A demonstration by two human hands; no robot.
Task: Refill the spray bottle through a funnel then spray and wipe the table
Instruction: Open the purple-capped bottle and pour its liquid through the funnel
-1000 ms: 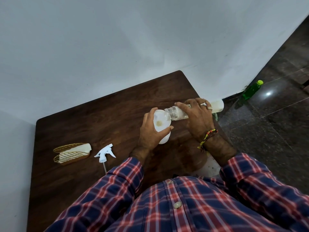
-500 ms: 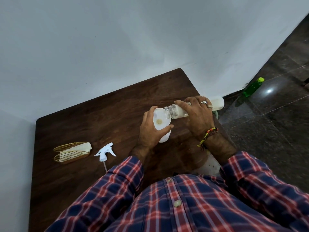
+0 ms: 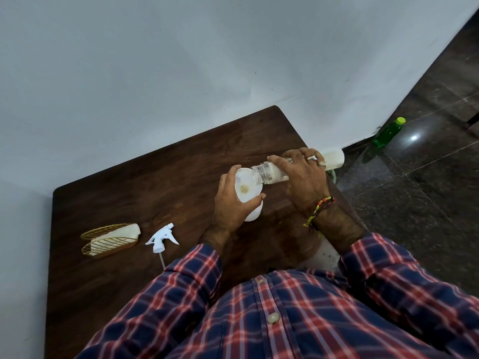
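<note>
A white funnel [image 3: 245, 186] sits in the mouth of a white spray bottle [image 3: 253, 213] standing on the dark wooden table [image 3: 145, 182]. My left hand [image 3: 232, 207] grips the funnel and the bottle beneath it. My right hand [image 3: 303, 177] holds a clear refill bottle [image 3: 269, 173] tipped almost level, its open threaded mouth over the funnel's rim. Pale liquid fills the refill bottle's lower side, and a small pool lies in the funnel. The white trigger spray head [image 3: 162, 238] lies detached on the table, left of my left arm.
A gold wire holder with a folded pale cloth [image 3: 111, 238] lies near the table's left edge. The white wall runs along the table's far side. A green bottle [image 3: 388, 132] stands on the dark stone floor to the right.
Both hands and the two bottles keep their hold and pose. The whole scene has shifted slightly upward in view, from a small head movement.
</note>
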